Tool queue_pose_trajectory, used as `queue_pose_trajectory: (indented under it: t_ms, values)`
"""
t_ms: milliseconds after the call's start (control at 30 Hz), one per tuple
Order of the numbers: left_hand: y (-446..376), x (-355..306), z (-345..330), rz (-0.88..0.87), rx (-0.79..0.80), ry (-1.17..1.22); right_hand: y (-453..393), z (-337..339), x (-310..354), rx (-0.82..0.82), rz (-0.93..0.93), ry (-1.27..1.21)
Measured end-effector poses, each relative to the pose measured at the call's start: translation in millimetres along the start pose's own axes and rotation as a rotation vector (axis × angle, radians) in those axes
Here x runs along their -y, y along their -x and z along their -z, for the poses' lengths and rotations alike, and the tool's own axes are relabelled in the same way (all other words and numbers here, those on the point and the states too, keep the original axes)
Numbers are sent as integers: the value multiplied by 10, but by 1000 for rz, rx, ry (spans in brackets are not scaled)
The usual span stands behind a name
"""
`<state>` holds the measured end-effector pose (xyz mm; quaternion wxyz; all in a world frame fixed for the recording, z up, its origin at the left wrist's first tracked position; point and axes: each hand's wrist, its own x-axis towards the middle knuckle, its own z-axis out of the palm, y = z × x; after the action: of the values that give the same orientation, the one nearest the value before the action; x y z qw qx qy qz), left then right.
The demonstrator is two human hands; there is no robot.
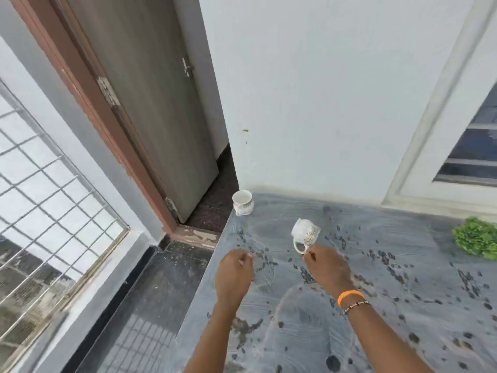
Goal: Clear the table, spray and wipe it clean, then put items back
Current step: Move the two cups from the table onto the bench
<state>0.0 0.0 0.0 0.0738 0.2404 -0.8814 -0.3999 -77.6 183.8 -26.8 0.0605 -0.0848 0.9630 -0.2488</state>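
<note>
One tilted cup (305, 232), handle down.

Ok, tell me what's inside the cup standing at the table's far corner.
The upright cup at the table corner shows a pale white interior through its open mouth; nothing inside is discernible. The bottom is too blurred and small to rule out residue.

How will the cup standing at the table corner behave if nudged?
The corner cup looks like glazed ceramic, so probably rigid and breakable. It sits right at the table's edge beside the doorway, so a leftward nudge could drop it. The surface looks wet and streaked, so it may slide rather than tip.
</note>
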Motion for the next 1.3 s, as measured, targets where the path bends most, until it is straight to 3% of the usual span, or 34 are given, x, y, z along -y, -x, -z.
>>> queue_pose_trajectory:
  t_ms: [333,567,700,933,1300]
  values:
    - [-1437,411,-82,122,208,91,-551,-451,130,-8,-539,-32]
    - [-1885,473,-199,228,309,260,-608,-560,154,-85,-675,-85]
    - [-1983,520,-263,163,293,237,-643,-631,181,-209,-669,-333]
    - [-1835,401,-401,37,265,310,-609,-498,229,-335,-773,-1066]
    - [-498,-232,-597,-59,483,330,383,246,-446,-424,-729,-1136]
